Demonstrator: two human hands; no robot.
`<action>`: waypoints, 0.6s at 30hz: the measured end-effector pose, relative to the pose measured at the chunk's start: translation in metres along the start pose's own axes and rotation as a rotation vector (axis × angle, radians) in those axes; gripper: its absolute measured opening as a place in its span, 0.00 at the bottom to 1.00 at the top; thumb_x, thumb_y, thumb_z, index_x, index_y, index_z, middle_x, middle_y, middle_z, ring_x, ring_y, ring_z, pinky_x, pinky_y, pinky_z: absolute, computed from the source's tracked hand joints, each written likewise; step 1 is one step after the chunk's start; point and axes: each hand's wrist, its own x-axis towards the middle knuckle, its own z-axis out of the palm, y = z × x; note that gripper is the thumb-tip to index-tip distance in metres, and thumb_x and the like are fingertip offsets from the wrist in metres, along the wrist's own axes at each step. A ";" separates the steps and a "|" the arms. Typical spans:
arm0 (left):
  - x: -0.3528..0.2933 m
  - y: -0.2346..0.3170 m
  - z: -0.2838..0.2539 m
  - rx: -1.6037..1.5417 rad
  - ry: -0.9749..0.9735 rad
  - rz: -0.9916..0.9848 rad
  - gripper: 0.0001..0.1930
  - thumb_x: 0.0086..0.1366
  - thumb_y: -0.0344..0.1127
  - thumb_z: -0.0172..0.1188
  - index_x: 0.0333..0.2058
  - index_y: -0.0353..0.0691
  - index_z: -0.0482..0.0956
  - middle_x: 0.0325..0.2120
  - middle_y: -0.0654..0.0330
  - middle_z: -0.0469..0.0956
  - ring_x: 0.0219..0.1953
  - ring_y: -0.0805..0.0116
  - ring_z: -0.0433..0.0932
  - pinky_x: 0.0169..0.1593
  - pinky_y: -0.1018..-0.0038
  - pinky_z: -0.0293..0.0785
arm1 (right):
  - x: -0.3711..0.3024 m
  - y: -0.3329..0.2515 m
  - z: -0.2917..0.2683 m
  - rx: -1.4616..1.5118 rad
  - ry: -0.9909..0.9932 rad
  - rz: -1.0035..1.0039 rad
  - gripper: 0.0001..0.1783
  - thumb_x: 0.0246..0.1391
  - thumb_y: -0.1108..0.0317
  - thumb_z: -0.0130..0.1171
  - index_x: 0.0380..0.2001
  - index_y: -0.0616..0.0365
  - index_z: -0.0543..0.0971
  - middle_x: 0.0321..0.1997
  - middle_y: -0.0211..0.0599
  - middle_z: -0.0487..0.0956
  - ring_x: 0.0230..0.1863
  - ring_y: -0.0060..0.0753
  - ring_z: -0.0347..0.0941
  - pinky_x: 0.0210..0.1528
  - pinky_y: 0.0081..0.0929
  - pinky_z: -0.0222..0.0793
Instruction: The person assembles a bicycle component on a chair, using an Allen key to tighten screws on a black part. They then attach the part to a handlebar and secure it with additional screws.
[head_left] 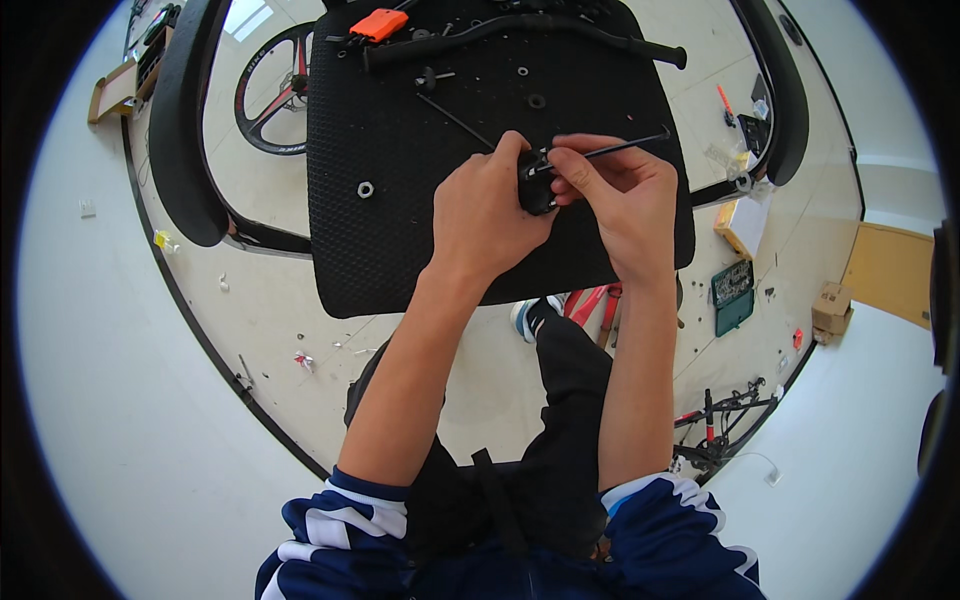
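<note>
My left hand grips a small black part over a black textured mat. My right hand pinches a thin black rod-like tool whose near end meets the black part; its far end points right. Both hands touch at the part, which is mostly hidden by my fingers.
On the mat lie a metal nut, small washers, a thin black rod, a black handlebar and an orange tool. Black tyres flank the mat. A green parts box, cardboard boxes and a spoked wheel sit on the floor.
</note>
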 end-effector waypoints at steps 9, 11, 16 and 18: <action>-0.001 -0.002 -0.002 -0.007 -0.039 -0.018 0.18 0.49 0.34 0.71 0.38 0.40 0.76 0.25 0.52 0.81 0.30 0.52 0.83 0.34 0.64 0.76 | 0.003 -0.003 -0.002 -0.027 -0.076 -0.093 0.11 0.53 0.80 0.67 0.41 0.66 0.83 0.35 0.40 0.85 0.35 0.28 0.84 0.40 0.21 0.80; -0.003 -0.002 -0.001 -0.022 -0.035 0.026 0.18 0.49 0.34 0.71 0.38 0.40 0.76 0.25 0.53 0.81 0.30 0.52 0.82 0.34 0.64 0.76 | 0.002 -0.002 -0.007 0.005 -0.119 -0.124 0.11 0.53 0.81 0.66 0.42 0.66 0.83 0.36 0.41 0.85 0.38 0.29 0.84 0.42 0.21 0.80; -0.003 0.002 -0.001 -0.102 -0.049 0.018 0.19 0.48 0.33 0.71 0.38 0.40 0.76 0.25 0.53 0.81 0.31 0.52 0.82 0.35 0.63 0.76 | 0.003 0.001 -0.012 0.017 -0.152 -0.137 0.11 0.56 0.75 0.67 0.42 0.65 0.82 0.37 0.38 0.85 0.39 0.27 0.82 0.42 0.20 0.77; -0.002 0.001 -0.001 -0.102 -0.054 0.012 0.19 0.47 0.33 0.72 0.38 0.40 0.75 0.26 0.53 0.81 0.31 0.52 0.82 0.35 0.63 0.76 | 0.001 0.000 -0.011 -0.061 -0.091 -0.131 0.11 0.59 0.68 0.67 0.41 0.64 0.82 0.34 0.37 0.84 0.32 0.23 0.80 0.33 0.17 0.74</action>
